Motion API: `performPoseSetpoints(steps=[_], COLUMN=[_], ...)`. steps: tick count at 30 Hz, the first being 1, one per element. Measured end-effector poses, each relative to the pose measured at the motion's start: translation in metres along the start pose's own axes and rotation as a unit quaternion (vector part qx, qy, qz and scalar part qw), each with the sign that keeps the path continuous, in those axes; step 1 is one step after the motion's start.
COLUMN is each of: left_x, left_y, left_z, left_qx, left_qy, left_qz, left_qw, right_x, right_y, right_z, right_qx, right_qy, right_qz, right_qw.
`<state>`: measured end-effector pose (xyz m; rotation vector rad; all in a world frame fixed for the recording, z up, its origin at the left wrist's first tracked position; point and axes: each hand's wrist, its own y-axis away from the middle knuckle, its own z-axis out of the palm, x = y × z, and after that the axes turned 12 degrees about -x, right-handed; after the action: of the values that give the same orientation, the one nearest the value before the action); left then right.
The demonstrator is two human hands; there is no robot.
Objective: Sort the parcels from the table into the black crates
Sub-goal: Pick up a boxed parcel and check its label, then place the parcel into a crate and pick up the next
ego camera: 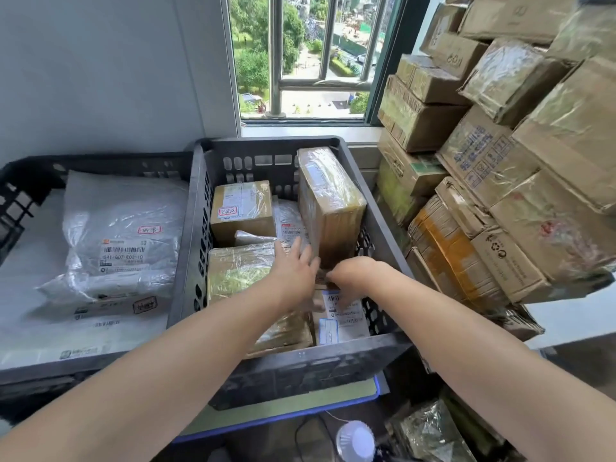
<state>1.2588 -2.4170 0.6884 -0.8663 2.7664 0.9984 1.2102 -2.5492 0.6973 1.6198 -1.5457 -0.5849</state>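
Observation:
Two black crates stand side by side under the window. The left crate (100, 160) holds white plastic mail bags (123, 228). In the right crate (300, 358) are cardboard parcels: a tall upright box (330, 201), a small box (240, 208) at the back and a tape-wrapped box (236, 268) at the left. Both my hands reach into the right crate. My left hand (295, 271) lies with straight, spread fingers against the foot of the tall box. My right hand (355, 271) curls its fingers over the far edge of a small labelled parcel (346, 318) at the crate's front right.
A high, leaning stack of taped cardboard boxes (500, 161) fills the right side, close to the right crate. A barred window (300, 55) is behind the crates. Below the crate's front lie a blue-edged board (300, 405) and a white round object (355, 440).

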Motion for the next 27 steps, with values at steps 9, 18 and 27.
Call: performPoseSetpoints(steps=[9,18,27], left_x=[-0.041,-0.094,-0.182], left_y=[0.04,0.108,0.237], left_z=[-0.015,-0.011,0.056], left_qx=[0.019,0.085,0.169], left_qy=[0.039,0.088,0.13], left_qz=[-0.082,-0.183,-0.273], left_qw=[0.996,0.976,0.938], right_x=[0.009,-0.033,-0.158], right_y=[0.03,0.063,0.111], right_z=[-0.021,-0.069,-0.146], right_qx=[0.165,0.326,0.386], right_qy=[-0.021,-0.017,-0.049], right_qz=[0.0,0.001,0.022], right_qw=[0.986,0.945,0.921])
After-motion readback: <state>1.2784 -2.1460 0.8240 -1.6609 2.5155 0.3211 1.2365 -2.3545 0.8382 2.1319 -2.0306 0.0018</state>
